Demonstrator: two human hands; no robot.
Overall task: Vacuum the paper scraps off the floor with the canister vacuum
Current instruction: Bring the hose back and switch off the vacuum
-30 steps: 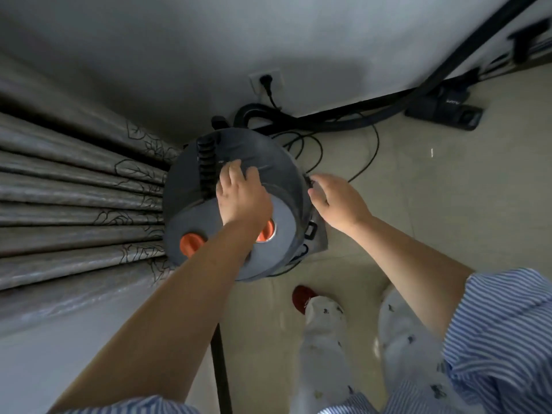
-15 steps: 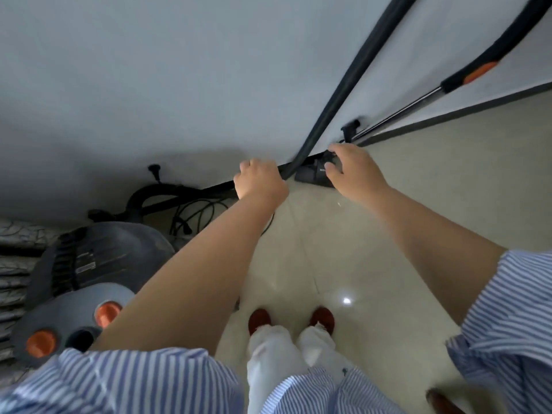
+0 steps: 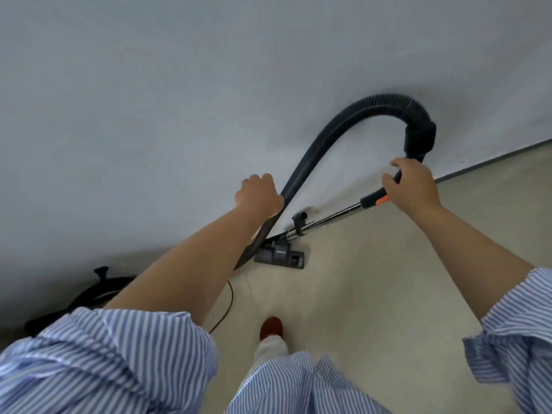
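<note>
Both hands raised since half a second ago, left hand (image 3: 259, 195) grasping the ribbed hose (image 3: 316, 144), right hand (image 3: 412, 186) grasping the wand handle (image 3: 375, 201), floor head (image 3: 280, 256) resting on the floor (image 3: 388, 294) by the wall (image 3: 149, 115).

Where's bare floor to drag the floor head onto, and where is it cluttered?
Free: the tile right of the floor head, between the baseboard and the red shoe, running under the right hand. Crowded: left along the wall, where the hose gripped by the left hand drops past a thin cord toward coiled black cable.
</note>
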